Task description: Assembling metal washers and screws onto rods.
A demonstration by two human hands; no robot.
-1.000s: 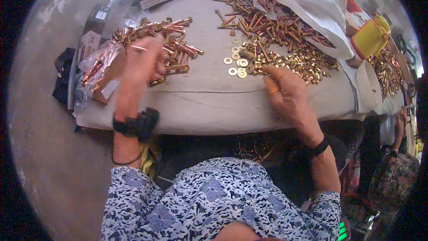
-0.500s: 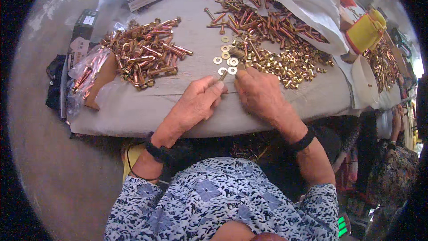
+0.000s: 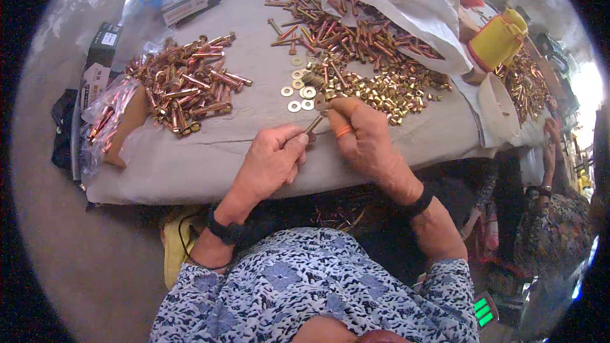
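My left hand (image 3: 272,157) is closed around a brass-coloured bolt (image 3: 314,125), its shank slanting up and to the right out of the fingertips. Just beyond that end, my right hand (image 3: 365,136) pinches a flat washer (image 3: 321,103) between thumb and finger; whether bolt and washer touch, I cannot tell. An orange band (image 3: 343,131) circles a finger of the right hand. Several loose washers (image 3: 294,107) lie on the table beyond my hands, beside a dark stack of washers (image 3: 312,79). Small brass-coloured nuts or sleeves (image 3: 397,92) are heaped beyond the right hand.
At left is a pile of bolts (image 3: 184,86), beside a clear bag of bolts (image 3: 105,114) and brown cardboard (image 3: 127,128). Loose bolts (image 3: 356,41) spill from a white sack (image 3: 406,0) at the back. A white tub (image 3: 495,111) and yellow container (image 3: 499,41) stand right, near another person's arm (image 3: 550,152).
The whole view has shifted, moving the table leftward in the picture. My right hand has come away from the loose washers with one pinched, now by the bolt's end. The left hand keeps its bolt.
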